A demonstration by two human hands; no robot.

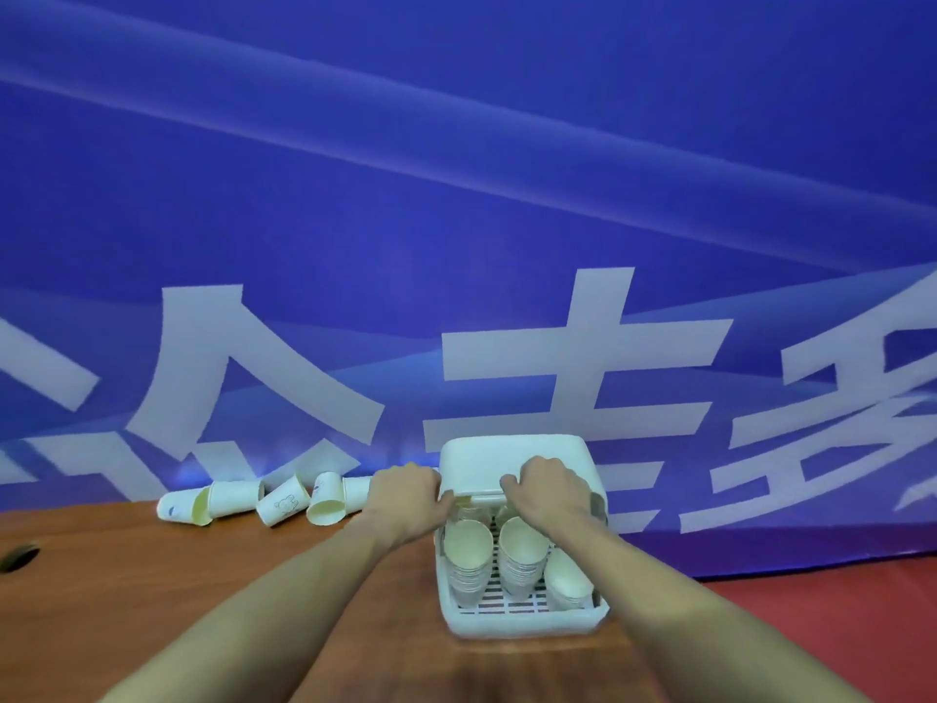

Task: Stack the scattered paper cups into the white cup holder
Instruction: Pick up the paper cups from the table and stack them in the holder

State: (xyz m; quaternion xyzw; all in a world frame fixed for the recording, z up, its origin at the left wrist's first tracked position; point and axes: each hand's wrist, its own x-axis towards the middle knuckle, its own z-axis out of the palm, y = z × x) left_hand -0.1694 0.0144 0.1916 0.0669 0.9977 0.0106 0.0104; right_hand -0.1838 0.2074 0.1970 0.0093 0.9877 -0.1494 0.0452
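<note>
Cups in nested stacks already stand inside the white cup holder, three columns rising from its slotted floor, while the scattered paper cups lie on their sides to the left of the holder, close against the blue banner. Several of those loose cups overlap or touch one another, and the one nearest the holder is partly hidden behind your left hand.

Both of your hands are at the holder's lid, which sits raised over the back half. Your left hand curls its fingers over the lid's front left corner; your right hand has fingers hooked over the lid's front edge, nearer the middle. Each grip is closed on the lid, and neither holds a cup.

You appear to be handling the lid rather than stacking, probably opening it fully or steadying it so the columns are reachable. The job looks part done, since cups remain outside.

Next, one hand needs to let go and travel left of the holder to a loose cup, turn it mouth-up and drop it squarely onto a column. The holder sits near the worktop edge on its right side, so keep a hand on it.
</note>
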